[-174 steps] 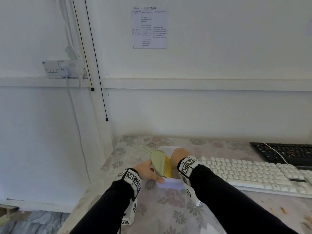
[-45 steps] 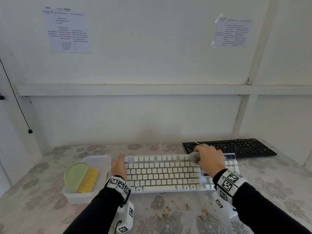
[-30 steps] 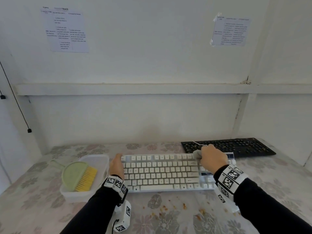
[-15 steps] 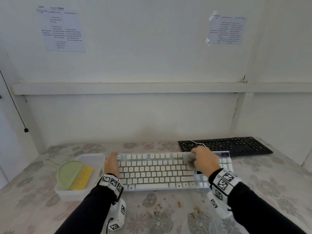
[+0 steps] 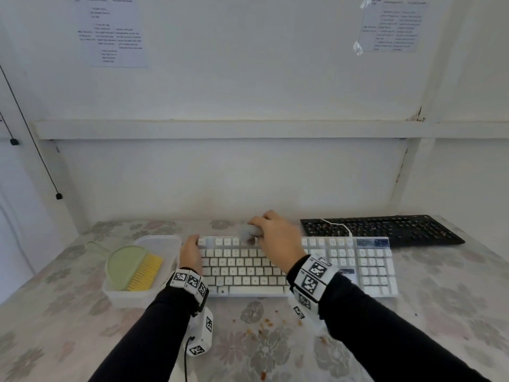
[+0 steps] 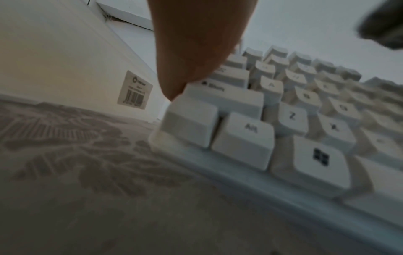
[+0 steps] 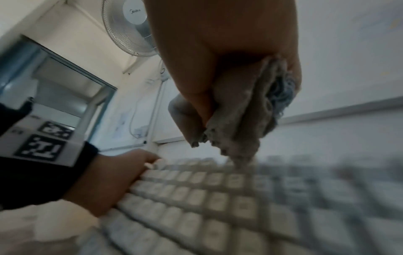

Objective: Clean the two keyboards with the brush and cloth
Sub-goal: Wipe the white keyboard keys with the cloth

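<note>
Right hand point(image 5: 278, 238), fist round cloth point(image 5: 248, 232), has swept left along white keyboard point(image 5: 358, 271) top row; left hand point(image 5: 190, 253) flat, steadies it.

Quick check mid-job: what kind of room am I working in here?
Probably a plain indoor workroom set up for recorded tasks: printed instruction sheets taped to a bare white wall, a table with a floral tablecloth, and a wall fan.

Two printed sheets point(image 5: 117, 31) point(image 5: 391, 24) hang on the white wall. Brown crumbs point(image 5: 260, 328) dot the floral tablecloth point(image 5: 55, 340). A Midea fan point(image 7: 130, 25) is mounted high.
</note>
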